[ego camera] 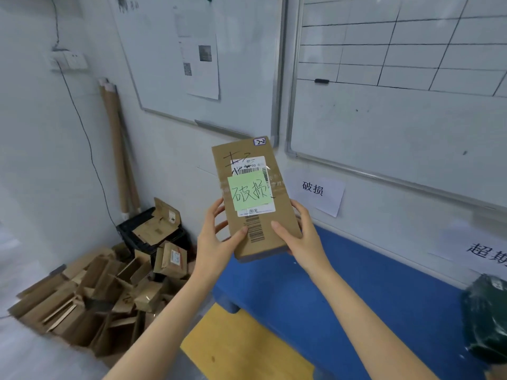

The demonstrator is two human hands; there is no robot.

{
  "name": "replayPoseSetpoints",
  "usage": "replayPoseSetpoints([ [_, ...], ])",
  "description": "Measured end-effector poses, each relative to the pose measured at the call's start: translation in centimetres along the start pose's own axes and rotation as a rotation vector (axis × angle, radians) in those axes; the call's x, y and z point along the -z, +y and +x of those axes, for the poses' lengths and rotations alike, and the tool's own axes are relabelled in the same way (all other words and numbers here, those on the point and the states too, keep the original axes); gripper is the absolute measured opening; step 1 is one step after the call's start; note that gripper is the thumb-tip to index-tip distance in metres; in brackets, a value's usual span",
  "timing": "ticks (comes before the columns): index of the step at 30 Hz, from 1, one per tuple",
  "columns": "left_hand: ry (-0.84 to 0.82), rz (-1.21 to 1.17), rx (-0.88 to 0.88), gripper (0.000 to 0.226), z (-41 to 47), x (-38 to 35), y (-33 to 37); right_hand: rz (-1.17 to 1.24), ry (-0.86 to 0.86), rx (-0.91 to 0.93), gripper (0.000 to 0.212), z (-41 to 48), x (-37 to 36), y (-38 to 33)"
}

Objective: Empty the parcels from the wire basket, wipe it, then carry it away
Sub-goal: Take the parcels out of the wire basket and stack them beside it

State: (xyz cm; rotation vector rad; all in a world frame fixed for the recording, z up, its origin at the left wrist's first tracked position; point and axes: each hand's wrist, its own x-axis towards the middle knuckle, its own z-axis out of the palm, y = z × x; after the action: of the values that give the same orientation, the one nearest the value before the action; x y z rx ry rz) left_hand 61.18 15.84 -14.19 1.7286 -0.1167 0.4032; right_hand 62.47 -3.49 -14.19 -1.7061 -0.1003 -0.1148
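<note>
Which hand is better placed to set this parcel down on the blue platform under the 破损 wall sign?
Right, probably. The right hand grips the parcel on the side nearer the 破损 wall sign, above the blue platform; the left hand holds the edge toward the cardboard pile.

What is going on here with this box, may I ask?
A person holds a cardboard parcel up, left hand and right hand gripping its lower sides. A green note is stuck on its front. Below is a blue platform, a dark green parcel at its right. No wire basket is in view.
</note>
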Motion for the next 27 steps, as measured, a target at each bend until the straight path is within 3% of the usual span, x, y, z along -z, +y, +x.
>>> replayPoseSetpoints([
  [14,-0.253,0.211,0.108,0.065,4.0,-3.0,-7.2,0.003,0.051,-0.355,0.053,1.7,4.2,5.8],
  [21,-0.357,0.489,-0.051,0.068,5.6,-1.8,-9.3,-0.035,0.025,-0.508,0.051,1.0,5.4,9.4],
  [27,-0.409,0.691,-0.123,0.078,6.4,-1.8,-10.9,-0.059,0.021,-0.531,0.053,1.5,5.8,12.2],
])
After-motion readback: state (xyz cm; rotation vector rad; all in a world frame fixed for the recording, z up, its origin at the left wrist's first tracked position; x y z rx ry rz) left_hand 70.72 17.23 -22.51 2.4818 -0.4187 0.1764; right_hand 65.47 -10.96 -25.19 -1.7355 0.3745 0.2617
